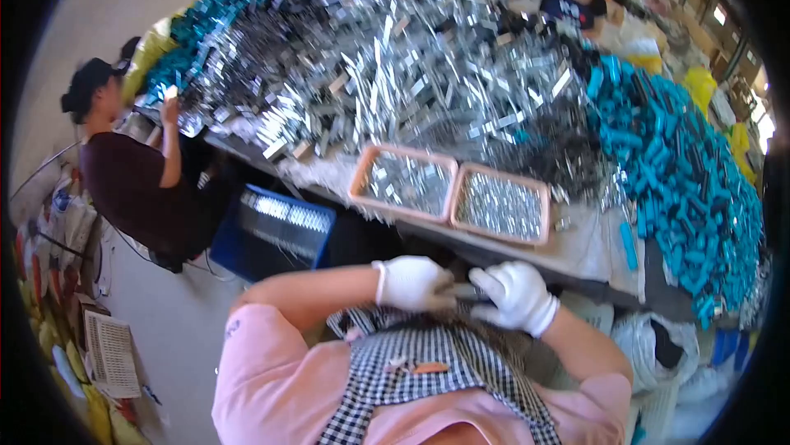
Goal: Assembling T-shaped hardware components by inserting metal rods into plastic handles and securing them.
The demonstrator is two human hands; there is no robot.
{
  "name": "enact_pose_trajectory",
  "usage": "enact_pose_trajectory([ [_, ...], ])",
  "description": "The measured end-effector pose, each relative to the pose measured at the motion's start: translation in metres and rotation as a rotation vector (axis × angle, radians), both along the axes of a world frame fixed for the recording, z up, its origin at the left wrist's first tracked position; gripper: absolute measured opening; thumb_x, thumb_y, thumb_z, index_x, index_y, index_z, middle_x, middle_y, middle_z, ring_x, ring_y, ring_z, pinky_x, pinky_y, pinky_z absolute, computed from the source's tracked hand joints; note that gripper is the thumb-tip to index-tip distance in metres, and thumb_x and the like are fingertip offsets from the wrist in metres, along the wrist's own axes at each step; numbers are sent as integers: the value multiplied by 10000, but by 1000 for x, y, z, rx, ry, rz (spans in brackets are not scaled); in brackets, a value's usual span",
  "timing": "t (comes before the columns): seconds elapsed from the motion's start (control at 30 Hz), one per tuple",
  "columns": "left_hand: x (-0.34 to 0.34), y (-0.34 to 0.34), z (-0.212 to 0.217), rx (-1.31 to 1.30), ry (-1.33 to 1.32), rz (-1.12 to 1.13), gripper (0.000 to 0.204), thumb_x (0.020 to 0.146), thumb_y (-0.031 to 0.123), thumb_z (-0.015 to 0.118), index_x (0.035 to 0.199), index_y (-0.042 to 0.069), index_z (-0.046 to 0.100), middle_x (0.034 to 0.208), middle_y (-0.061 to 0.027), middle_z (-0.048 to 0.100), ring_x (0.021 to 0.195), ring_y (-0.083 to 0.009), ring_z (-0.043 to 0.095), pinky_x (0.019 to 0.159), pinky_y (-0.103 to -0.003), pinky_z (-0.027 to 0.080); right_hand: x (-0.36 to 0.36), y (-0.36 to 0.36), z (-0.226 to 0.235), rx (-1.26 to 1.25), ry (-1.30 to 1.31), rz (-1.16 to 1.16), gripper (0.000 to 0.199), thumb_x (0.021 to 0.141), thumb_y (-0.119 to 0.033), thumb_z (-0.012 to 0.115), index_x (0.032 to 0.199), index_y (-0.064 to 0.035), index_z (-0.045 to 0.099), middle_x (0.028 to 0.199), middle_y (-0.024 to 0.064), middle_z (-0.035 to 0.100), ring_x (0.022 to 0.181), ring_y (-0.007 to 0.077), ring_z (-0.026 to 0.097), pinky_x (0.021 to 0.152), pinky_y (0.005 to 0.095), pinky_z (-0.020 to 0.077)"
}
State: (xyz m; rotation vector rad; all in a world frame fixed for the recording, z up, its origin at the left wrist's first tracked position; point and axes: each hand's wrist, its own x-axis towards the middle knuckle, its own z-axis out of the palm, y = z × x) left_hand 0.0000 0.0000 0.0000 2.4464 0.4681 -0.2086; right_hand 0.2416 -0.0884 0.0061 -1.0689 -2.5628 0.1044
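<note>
White-gloved left hand (411,282) and right hand (517,293) pinch a small grey metal part (467,291) between them, fingers closed around its ends.

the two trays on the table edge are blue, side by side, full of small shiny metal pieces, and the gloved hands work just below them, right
Not quite: the two trays are pink, not blue, as the head view shows. The rest holds: they sit side by side at the table edge, full of small shiny metal pieces, and the left hand and right hand, both in white gloves, work just below them.
</note>
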Motion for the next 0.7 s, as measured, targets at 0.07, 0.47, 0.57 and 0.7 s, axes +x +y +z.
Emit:
enact_pose_trajectory([
  [0.07, -3, 9, 10, -444, -54, 81, 366, 925, 329, 613, 984, -29, 661, 787, -166, 680, 695, -236, 649, 658, -392, 510, -5, -1, 13, 200, -19, 34, 372, 728, -226, 665, 1067, -80, 620, 700, 46, 548, 591, 238, 551, 533, 388, 443],
  [0.47, 2, -23, -22, 330, -73, 12, 381, 810, 447, 682, 863, 78, 607, 710, -110, 620, 616, -320, 649, 556, -448, 525, -11, -17, -32, -1724, 739, -449, 199, 920, -183, 567, 798, -25, 568, 572, -4, 459, 451, 111, 407, 410, 291, 381],
  [0.57, -6, -20, -15, 351, -146, 99, 354, 823, 433, 678, 876, 86, 630, 747, -119, 644, 636, -314, 665, 575, -452, 535, -2, -12, -31, -1479, 831, -244, 313, 969, -328, 568, 935, -18, 591, 666, 47, 600, 524, 129, 573, 482, 268, 462],
  [0.7, -11, -1, -12, 43, -766, 811, 255, 872, 280, 668, 834, 33, 619, 736, -119, 634, 627, -249, 621, 589, -375, 488, -1, 1, -38, -767, 756, -107, 813, 752, -368, 797, 1359, 36, 438, 1117, 165, 660, 976, 268, 666, 873, 364, 526],
])
